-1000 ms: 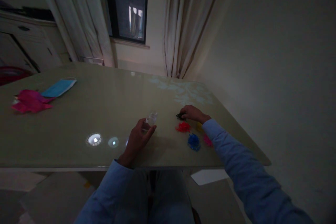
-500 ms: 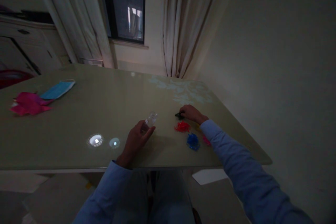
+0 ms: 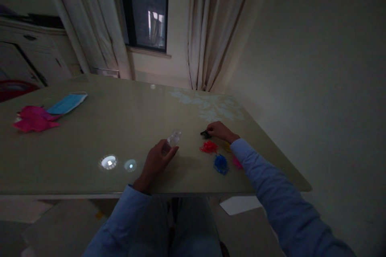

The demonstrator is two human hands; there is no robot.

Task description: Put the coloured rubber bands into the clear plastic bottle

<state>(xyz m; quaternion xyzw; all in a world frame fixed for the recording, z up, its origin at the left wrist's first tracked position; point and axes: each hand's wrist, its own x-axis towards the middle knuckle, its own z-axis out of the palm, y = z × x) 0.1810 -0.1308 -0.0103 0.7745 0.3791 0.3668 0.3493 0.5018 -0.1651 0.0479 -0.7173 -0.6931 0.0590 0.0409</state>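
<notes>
My left hand (image 3: 157,163) holds a small clear plastic container (image 3: 174,138) between thumb and fingers, above the table's near half. To the right, my right hand (image 3: 219,130) pinches at a small pile of black rubber bands (image 3: 205,134); its fingertips are partly hidden. Just nearer to me lies a pile of red rubber bands (image 3: 208,147). A blue pile (image 3: 221,164) sits closer to the front edge. Parts of a pink pile (image 3: 237,163) and a yellow pile (image 3: 227,147) show beside my right forearm, which covers the rest.
On the far left of the glossy table (image 3: 120,128) lie a crumpled bright pink wrapper (image 3: 36,119) and a blue face mask (image 3: 68,103). A wall (image 3: 316,88) runs along the right side. Curtains (image 3: 208,28) and a window stand behind the table.
The view has shifted very slightly. My left hand still holds the clear container, and my right hand stays at the black rubber bands with hardly any movement.
</notes>
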